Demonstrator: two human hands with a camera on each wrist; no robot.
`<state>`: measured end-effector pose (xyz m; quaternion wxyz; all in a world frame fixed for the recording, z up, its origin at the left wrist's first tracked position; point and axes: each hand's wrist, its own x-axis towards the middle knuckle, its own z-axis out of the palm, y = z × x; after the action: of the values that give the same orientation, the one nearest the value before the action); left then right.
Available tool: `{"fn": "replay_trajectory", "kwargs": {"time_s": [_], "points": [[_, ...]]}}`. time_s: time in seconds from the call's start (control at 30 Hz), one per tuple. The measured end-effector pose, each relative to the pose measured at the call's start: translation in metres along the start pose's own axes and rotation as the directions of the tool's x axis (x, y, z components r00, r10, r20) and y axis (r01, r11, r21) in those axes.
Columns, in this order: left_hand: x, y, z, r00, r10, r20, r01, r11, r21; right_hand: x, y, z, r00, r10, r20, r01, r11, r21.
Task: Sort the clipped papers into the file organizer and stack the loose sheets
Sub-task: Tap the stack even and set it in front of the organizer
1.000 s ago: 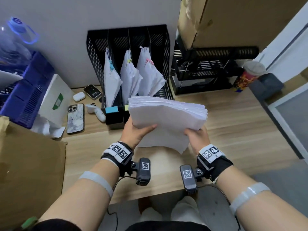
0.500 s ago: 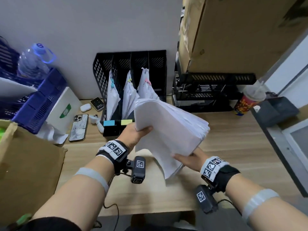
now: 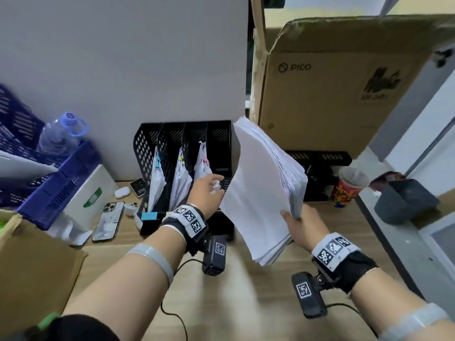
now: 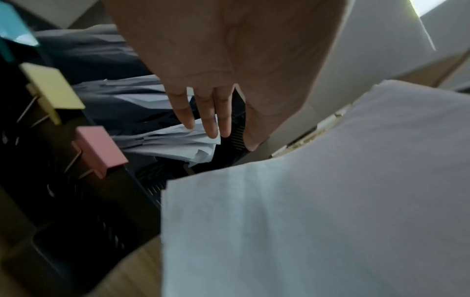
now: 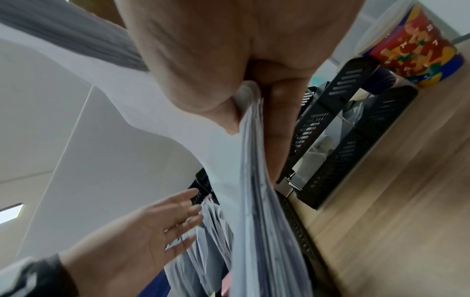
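A thick stack of loose white sheets stands tilted on edge above the desk. My right hand alone grips it at its lower right edge, thumb in front and fingers behind. The black file organizer stands against the wall with three clipped bundles in it: blue clip, yellow clip, pink clip. My left hand is off the stack, fingers straight, reaching in beside the pink-clipped bundle and touching its paper. The rightmost slot is mostly hidden behind the stack.
A large cardboard box sits on a black tray rack to the right, beside a colourful cup and a grey container. To the left are a blue basket, a water bottle, a phone and another cardboard box.
My left hand has let go of the stack and reached forward to the organizer. My right hand has turned the stack from flat to nearly upright and lifted it.
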<state>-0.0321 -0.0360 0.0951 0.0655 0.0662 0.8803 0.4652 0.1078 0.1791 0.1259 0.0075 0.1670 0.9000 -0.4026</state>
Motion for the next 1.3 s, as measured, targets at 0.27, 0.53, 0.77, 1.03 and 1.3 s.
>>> {"fn": "replay_trajectory", "kwargs": {"time_s": [0.27, 0.53, 0.77, 1.03, 1.3], "points": [[0.04, -0.013, -0.014, 0.984, 0.027, 0.178, -0.144, 0.707, 0.692, 0.015, -0.033, 0.014, 0.999, 0.002, -0.05, -0.006, 0.996, -0.088], [0.055, -0.044, -0.045, 0.993, 0.089, 0.082, -0.119, 0.836, 0.535, 0.04, -0.082, 0.052, 1.0, 0.022, 0.001, -0.022, 0.988, -0.151], [0.062, -0.057, -0.072, 0.974, 0.167, 0.155, -0.222, 0.851, 0.476, 0.086, -0.109, 0.08, 0.994, 0.077, -0.071, -0.095, 0.949, -0.299], [0.074, -0.07, -0.076, 0.956, 0.193, 0.221, -0.27, 0.873, 0.407, 0.133, -0.125, 0.114, 0.972, 0.118, -0.205, -0.186, 0.918, -0.35], [0.078, -0.08, -0.084, 0.945, 0.249, 0.213, -0.309, 0.891, 0.333, 0.15, -0.106, 0.162, 0.949, 0.265, -0.173, -0.243, 0.96, 0.138]]}}
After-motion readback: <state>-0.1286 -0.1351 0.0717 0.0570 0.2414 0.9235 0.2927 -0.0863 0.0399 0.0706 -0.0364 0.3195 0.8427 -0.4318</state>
